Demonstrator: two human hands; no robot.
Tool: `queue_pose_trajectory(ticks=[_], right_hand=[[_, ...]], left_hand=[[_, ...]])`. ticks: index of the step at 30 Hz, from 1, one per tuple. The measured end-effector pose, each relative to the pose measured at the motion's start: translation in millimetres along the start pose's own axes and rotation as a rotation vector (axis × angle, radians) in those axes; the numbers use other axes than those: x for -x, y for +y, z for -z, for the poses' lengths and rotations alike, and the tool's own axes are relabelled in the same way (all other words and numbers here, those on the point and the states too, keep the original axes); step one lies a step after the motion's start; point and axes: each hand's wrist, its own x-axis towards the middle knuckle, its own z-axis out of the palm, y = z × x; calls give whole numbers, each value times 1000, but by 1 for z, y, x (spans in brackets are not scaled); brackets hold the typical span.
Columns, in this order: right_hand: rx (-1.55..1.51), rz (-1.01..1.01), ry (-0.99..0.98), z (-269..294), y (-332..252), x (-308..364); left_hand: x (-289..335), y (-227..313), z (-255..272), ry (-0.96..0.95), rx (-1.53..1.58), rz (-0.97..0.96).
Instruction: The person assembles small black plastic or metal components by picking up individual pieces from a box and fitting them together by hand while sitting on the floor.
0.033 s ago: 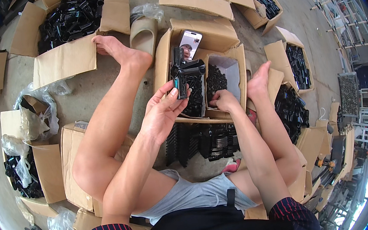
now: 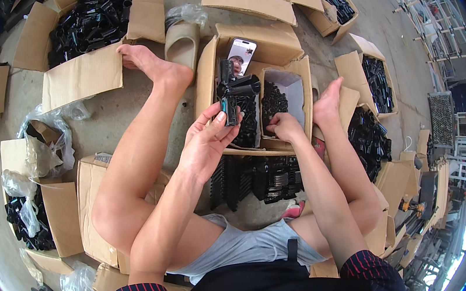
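Observation:
My left hand (image 2: 207,143) is closed round the lower end of a branched black plastic fitting (image 2: 231,87) with tube-like arms, held upright over the open cardboard box (image 2: 261,40) between my legs. My right hand (image 2: 286,127) reaches into the grey tray (image 2: 291,88) in the box's right half, its fingers pinched at the near edge of a heap of small black parts (image 2: 274,100). What sits between those fingertips is too small to make out. Left of the tray, more black pieces (image 2: 247,121) lie in a second compartment, partly hidden by my left hand and the fitting.
A phone (image 2: 242,55) with a lit screen leans in the box. Black slatted parts (image 2: 276,180) stand before it. Cardboard boxes of black pieces surround me, including one at upper left (image 2: 89,24) and one at right (image 2: 378,82). A slipper (image 2: 182,49) lies near my left foot.
My right hand has shifted very slightly within the grey tray, its fingers still pinched. The left hand and the black fitting stay in place.

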Motion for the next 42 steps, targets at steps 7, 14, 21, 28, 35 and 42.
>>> queue_pose_trajectory(ticks=[7,14,21,28,35,42], right_hand=[[-721,300,297,16,-65,67],[-1158,514,278,33,-151,126],[-1035,468,420,9,-162,115],[-1130,490,293,13,-159,109],[-1284,382,245,14,-159,116],[-1306,309,283,23,-169,122]], left_hand=[[4,-5,-3,-4,46,-40],[4,-12,1,16,-16,-90],[5,-14,-2,19,-131,-194],[2,-14,2,26,-199,-241],[-1,-18,2,15,-254,-286],[0,-21,1,55,-238,-305]])
